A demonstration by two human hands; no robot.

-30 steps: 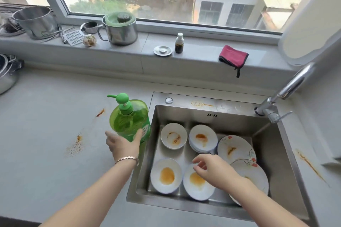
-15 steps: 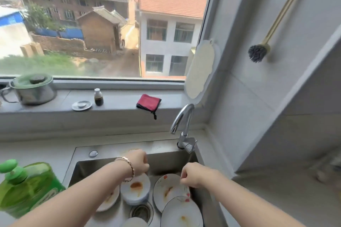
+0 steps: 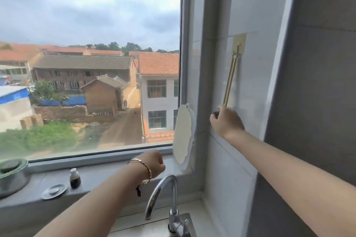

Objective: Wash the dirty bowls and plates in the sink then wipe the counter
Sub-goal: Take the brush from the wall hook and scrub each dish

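Grey counter [image 3: 134, 221] at the window corner, chrome faucet [image 3: 170, 188] nearest. Sink and dirty dishes lay below frame, unseen. Left hand [image 3: 153, 163] hovered over the faucet, fingers curled under; whether it held anything could not be told. Right hand [image 3: 227, 121], the nearer one, gripped the brush [image 3: 230, 82] low down. Its brass handle ran up, slightly right, to the wall hook [image 3: 238, 45] on white tile.

The faucet [image 3: 174, 194] is glossy chrome, the brush handle [image 3: 230, 79] shiny golden metal.
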